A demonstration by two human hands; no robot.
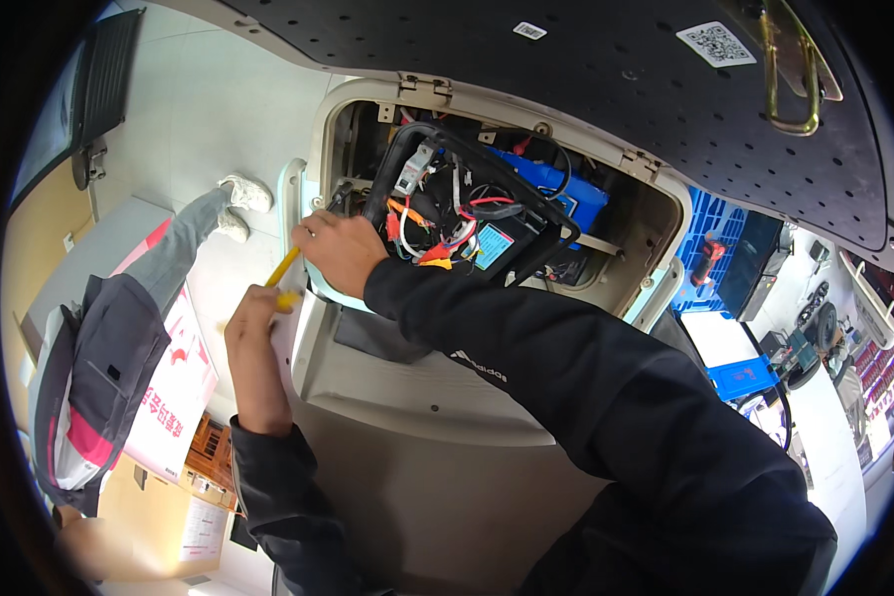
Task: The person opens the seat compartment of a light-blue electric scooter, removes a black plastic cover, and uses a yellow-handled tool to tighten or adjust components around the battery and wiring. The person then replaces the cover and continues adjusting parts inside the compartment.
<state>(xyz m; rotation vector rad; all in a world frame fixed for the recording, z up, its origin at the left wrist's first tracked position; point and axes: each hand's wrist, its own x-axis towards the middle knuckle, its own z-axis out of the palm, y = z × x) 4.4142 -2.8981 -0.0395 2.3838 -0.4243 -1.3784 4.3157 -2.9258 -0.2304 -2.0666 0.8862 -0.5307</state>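
My left hand (253, 320) is closed around a yellow-handled tool (286, 266), and my fingers hide much of it. One yellow part slants up toward my right hand (342, 250). That hand is closed, its fingers bent at the left rim of an open compartment (320, 149); what they grip is hidden. Inside the compartment, a black frame (385, 171) surrounds a bundle of red, white, orange and black wires. A grey-white breaker-like switch (413, 169) sits among them, beside a blue battery-like block (588, 204).
A black perforated panel (606, 89) with a metal latch loop (815, 99) rises above the compartment. A person (109, 368) is at the left. At the right lie a blue crate (700, 214), a red power tool (707, 260) and a blue-edged case (745, 377).
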